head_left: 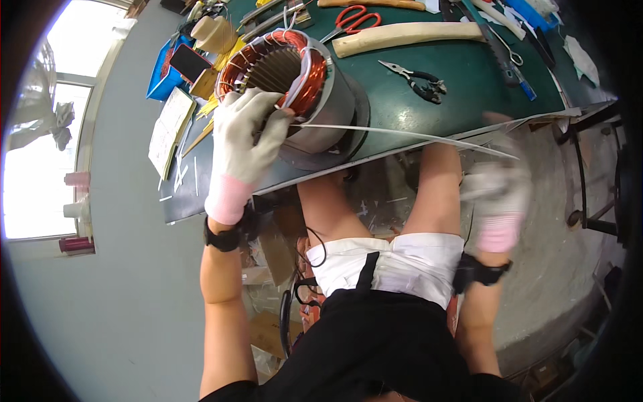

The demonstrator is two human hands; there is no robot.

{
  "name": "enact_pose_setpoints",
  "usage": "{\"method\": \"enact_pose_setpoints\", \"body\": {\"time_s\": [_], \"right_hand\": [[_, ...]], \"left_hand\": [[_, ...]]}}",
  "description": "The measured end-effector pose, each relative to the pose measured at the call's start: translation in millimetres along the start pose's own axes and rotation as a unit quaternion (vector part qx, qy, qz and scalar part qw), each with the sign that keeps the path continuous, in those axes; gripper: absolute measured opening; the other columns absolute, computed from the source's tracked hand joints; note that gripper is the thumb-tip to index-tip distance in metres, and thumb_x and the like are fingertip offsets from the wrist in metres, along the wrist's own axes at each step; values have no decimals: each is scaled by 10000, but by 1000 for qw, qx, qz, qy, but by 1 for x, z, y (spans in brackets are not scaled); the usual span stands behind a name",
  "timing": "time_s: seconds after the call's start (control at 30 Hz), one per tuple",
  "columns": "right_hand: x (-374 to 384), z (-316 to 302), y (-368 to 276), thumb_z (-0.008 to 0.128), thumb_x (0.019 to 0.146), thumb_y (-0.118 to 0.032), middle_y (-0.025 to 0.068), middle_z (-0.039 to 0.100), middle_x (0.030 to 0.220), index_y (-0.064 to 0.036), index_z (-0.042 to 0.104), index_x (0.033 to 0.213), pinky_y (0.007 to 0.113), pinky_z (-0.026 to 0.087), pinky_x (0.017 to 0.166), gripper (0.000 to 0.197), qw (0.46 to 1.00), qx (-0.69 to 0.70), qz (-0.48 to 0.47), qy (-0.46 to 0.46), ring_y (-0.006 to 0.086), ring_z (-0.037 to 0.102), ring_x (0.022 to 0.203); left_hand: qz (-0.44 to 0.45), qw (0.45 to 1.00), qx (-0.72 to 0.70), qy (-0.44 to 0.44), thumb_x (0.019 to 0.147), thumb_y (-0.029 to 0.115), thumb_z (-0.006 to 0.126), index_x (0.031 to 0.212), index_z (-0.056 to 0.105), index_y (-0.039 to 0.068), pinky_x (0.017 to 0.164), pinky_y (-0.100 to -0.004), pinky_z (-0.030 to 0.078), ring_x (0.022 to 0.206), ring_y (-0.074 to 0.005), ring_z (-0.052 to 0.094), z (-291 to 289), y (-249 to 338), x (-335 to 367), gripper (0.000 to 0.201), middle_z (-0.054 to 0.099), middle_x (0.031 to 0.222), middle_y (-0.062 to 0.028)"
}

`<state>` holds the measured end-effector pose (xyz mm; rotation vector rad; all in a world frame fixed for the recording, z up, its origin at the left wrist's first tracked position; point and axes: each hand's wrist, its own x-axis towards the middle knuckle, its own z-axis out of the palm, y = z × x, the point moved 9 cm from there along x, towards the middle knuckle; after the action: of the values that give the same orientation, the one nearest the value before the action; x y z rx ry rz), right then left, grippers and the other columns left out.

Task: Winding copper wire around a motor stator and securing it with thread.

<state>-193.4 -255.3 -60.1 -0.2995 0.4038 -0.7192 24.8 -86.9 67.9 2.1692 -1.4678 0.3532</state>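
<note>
A motor stator [328,110] stands upright near the table's front edge, its copper winding [309,84] ringing the open top. Bent over the near rim of that winding is my left hand [248,130], in a white glove with a pink cuff, its fingers closed on the coil edge. From beside its fingertips a white lacing cord [402,135] runs taut to the right, past the table edge. My right hand [499,177], gloved alike, is out to the right at the cord's far end. Motion smears its fingers, so its hold on the cord is unclear.
On the green table [395,110] lie needle-nose pliers [418,80], red-handled scissors [351,21] and a wooden stick [408,38]. Left of the stator are a blue bin [161,84], a phone [190,64] and an open notebook [171,130]. A metal frame [586,174] stands at right.
</note>
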Motion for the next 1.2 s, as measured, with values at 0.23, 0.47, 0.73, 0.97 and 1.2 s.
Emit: {"method": "enact_pose_setpoints", "body": {"time_s": [0.23,0.47,0.73,0.97,1.2], "right_hand": [[21,-22,-48,427,969,-253,170,640,932,-97,565,1173,426,496,637,291,559,-769,-310,-11,310,622,710],[-10,107,37,550,814,7,207,600,1032,-56,633,1145,412,470,838,347,562,-705,-382,-203,346,586,905],[-10,143,85,668,704,77,94,637,835,-20,510,1285,331,454,625,609,550,-679,-431,-226,252,567,669],[-17,143,104,515,882,-142,142,480,1100,-97,305,1370,350,425,785,533,529,-623,-506,-277,226,490,963],[-7,149,94,484,966,-440,201,527,1189,-75,374,1374,415,437,874,559,522,-556,-572,-303,284,528,1054]], "left_hand": [[-8,998,-17,-58,747,133,666,874,665,29,737,-379,429,794,-285,539,-9,-10,-3,165,621,803,-85],[99,993,-5,-68,679,137,723,900,670,31,867,-405,450,983,-318,590,-10,-1,4,250,657,947,-119],[14,986,-81,-143,592,206,767,1011,640,89,636,-360,447,683,-263,564,-3,-14,8,453,538,660,-60],[81,975,-41,-204,571,258,767,1031,620,71,925,-443,448,882,-276,637,9,-7,7,518,662,798,-50],[104,989,-21,-108,655,286,753,1050,621,76,928,-485,438,1037,-320,574,-2,-6,7,466,648,1003,-131]]}}
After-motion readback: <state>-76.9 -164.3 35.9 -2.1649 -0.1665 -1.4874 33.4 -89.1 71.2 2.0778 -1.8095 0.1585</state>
